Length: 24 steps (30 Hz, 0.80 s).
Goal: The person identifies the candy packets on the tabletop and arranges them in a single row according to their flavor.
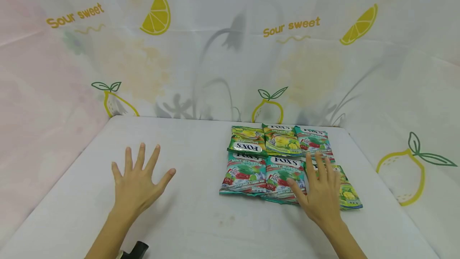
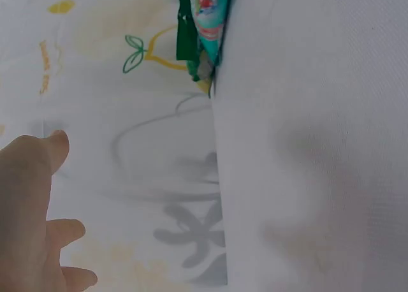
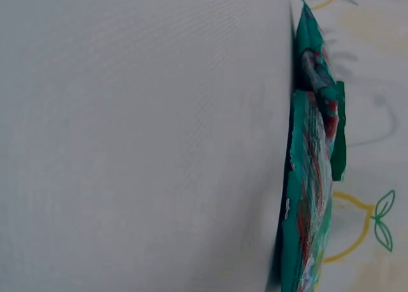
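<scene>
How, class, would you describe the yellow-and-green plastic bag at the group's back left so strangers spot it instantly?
On the white tabletop, find two rows of shiny plastic bags right of centre in the head view. The yellow-and-green plastic bag lies at the back row's left end. Its FOX'S lettering appears upside down, while its neighbours' reads upright.

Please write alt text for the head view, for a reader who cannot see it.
A person's open right hand partly hides six teal or yellow FOX'S packets in two rows on a white table; the open left hand is to their left. Behind is a lemon-print backdrop.
</scene>
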Motion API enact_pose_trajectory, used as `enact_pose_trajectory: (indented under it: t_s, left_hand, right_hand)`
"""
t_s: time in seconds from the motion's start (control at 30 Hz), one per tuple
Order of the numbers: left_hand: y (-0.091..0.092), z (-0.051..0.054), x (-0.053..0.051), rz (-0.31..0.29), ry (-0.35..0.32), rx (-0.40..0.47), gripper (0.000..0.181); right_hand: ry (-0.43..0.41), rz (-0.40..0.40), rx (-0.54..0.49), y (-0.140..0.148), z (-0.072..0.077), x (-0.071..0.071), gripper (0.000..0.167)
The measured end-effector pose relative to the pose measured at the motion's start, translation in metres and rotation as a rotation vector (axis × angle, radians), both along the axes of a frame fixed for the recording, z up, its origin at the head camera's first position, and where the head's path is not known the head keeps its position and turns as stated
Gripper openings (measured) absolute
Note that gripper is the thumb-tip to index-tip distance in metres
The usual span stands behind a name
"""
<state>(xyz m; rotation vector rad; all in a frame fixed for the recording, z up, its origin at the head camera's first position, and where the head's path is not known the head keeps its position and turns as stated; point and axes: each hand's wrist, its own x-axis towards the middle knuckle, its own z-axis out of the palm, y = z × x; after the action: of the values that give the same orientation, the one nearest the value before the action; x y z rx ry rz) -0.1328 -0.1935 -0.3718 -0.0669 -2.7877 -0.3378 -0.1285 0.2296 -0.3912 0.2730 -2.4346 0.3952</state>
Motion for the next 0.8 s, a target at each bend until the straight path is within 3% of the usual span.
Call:
enact_pose_trajectory:
  t_s: [0.33,0.53,0.8]
  left_hand:
    - [0.01,-0.003,0.003,-0.019,-0.018,0.007,0.078]
    - [0.019,-0.008,0.004,-0.019,-0.024,0.023,0.074]
    - [0.026,-0.011,0.004,-0.04,0.008,0.03,0.069]
  right_hand:
    - [0.136,0.105,-0.118,-0.008,-0.003,0.0,0.075]
    - [0.105,0.137,-0.194,-0.014,-0.007,0.001,0.061]
    - [0.052,0.143,-0.238,-0.024,-0.009,0.003,0.058]
